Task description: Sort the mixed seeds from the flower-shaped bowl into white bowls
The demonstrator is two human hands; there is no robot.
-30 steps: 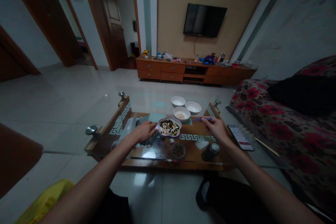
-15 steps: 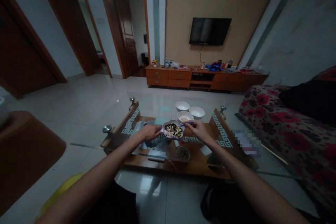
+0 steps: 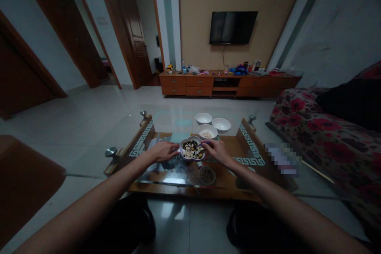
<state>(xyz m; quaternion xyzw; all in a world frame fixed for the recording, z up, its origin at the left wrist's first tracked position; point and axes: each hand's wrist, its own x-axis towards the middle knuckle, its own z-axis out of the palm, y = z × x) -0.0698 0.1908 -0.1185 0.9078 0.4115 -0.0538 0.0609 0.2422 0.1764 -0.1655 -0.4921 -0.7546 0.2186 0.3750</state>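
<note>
A flower-shaped bowl (image 3: 193, 150) of mixed dark and pale beans sits on the glass table top (image 3: 166, 117). My left hand (image 3: 162, 151) lies flat beside it, fingers stretched out and touching its left rim. My right hand (image 3: 217, 150) is at the bowl's right rim, fingers pinched on a thin purple stick (image 3: 206, 142) whose tip points over the beans. Just behind stands a white bowl (image 3: 207, 131) holding a few pale beans. Two empty white bowls (image 3: 204, 118) (image 3: 221, 125) stand farther back.
A small dark bowl (image 3: 207, 175) rests on the wooden shelf under the glass. A flowered sofa (image 3: 312, 127) runs along the right, with a blurred flat item (image 3: 282, 158) at the table's right edge. A long cabinet (image 3: 226, 83) and wall television (image 3: 232, 27) face me across tiled floor.
My right hand has moved left with the purple stick, from the table's right side to the bean bowl's rim. My left hand has stayed by the bowl. The view has shifted slightly.
</note>
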